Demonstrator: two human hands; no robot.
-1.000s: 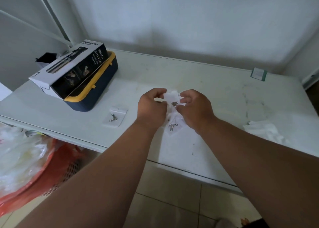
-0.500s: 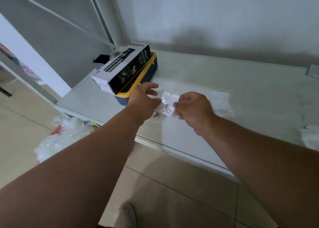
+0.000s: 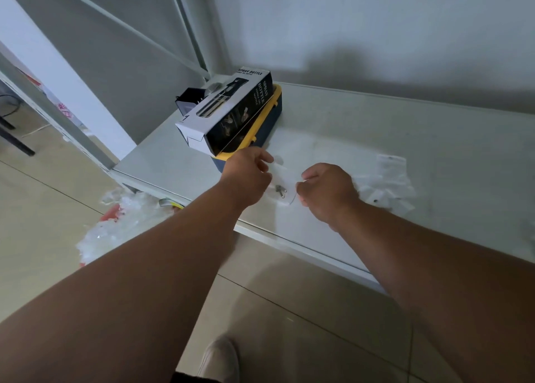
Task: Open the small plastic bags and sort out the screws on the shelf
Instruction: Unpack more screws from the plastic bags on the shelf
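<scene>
A small clear plastic bag (image 3: 282, 184) is held up between both hands, just above the front edge of the white shelf (image 3: 376, 127), and a couple of metal screws (image 3: 280, 191) are seen through it, low in the bag. The bag's left side is pinched by the left hand (image 3: 247, 177), fingers curled onto the plastic. Its right edge is pinched by the right hand (image 3: 325, 190), closed into a near fist (the fingertips themselves are hidden from this angle). Just right of that hand, a heap of more small bags (image 3: 386, 184) is spread flat on the shelf. Behind the left hand, a spray bottle box (image 3: 228, 113) is propped on a blue and yellow case (image 3: 267, 125). Below the shelf's left end, crumpled plastic (image 3: 115, 226) is piled on the tiled floor (image 3: 275, 310).
</scene>
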